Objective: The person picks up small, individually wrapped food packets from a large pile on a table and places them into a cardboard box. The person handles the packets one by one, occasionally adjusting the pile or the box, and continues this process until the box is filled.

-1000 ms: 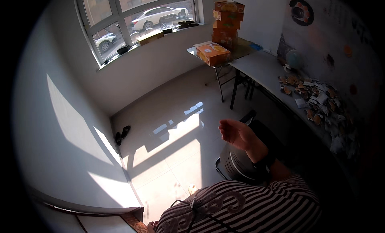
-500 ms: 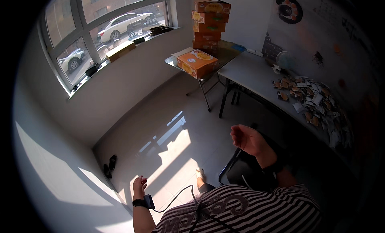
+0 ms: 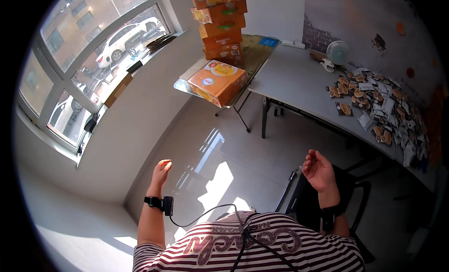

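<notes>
My left hand [image 3: 161, 172] hangs in the air above the floor at the left, its fingers loosely bent and nothing in them. A black strap with a small black device [image 3: 167, 205] is round that wrist, and a cable runs from it to my chest. On the right, my right hand [image 3: 320, 172] is raised with the palm partly showing, fingers loosely curled and empty. It is nearest to a black chair [image 3: 322, 197], which shows behind and below it. Neither hand touches anything.
A grey table [image 3: 292, 77] bears a heap of small packets [image 3: 386, 110] and a round pale fan-like object [image 3: 336, 53]. Left of it, a folding table [image 3: 262, 49] carries an orange carton [image 3: 219, 80] and stacked orange cartons [image 3: 222, 26]. A window [image 3: 93, 56] is at left.
The view has shifted, and the tables and cartons look closer. My hands are farther apart in the picture; the left has risen and the right has moved rightward. Both stay empty.
</notes>
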